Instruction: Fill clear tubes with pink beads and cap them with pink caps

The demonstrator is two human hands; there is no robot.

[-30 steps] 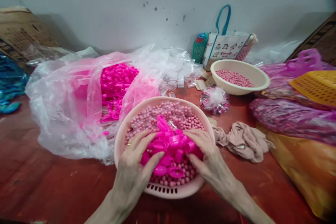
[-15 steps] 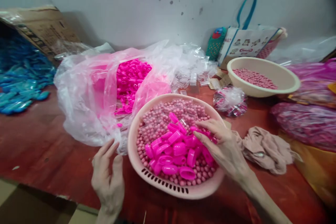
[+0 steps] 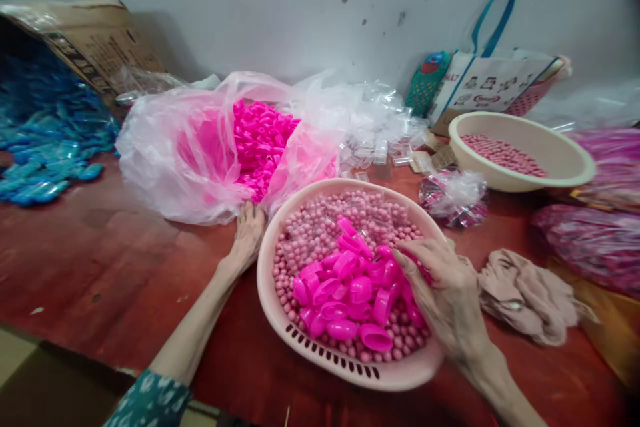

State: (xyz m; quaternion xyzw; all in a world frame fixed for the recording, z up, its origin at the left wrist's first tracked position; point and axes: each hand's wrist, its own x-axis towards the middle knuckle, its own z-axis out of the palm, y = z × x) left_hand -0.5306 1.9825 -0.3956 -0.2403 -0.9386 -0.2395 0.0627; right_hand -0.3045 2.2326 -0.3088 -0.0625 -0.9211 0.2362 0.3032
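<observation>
A pale pink basket [image 3: 350, 377] stands in front of me, filled with pink beads [image 3: 305, 230]. On the beads lies a heap of bright pink hollow plastic pieces [image 3: 345, 293]. My right hand [image 3: 443, 287] rests over the basket's right side, thumb and fingers apart, with fingertips at the edge of the heap. Left of the basket, my left hand [image 3: 247, 233] is at the front lip of a clear plastic bag [image 3: 170, 167], its fingers curled onto the film. More bright pink pieces [image 3: 263, 140] show inside the bag's mouth.
Blue pieces [image 3: 50, 160] spill from a cardboard box [image 3: 100, 47] on the left. Small clear boxes [image 3: 383, 150], a cream bowl [image 3: 565, 160], a tote bag [image 3: 495, 87], a tied bag [image 3: 453, 197] and a crumpled cloth [image 3: 530, 293] stand behind and right.
My left hand has reached forward to the plastic bag, and its loose front edge has drawn back from the table. My right hand stays over the basket. The view has shifted slightly left.
</observation>
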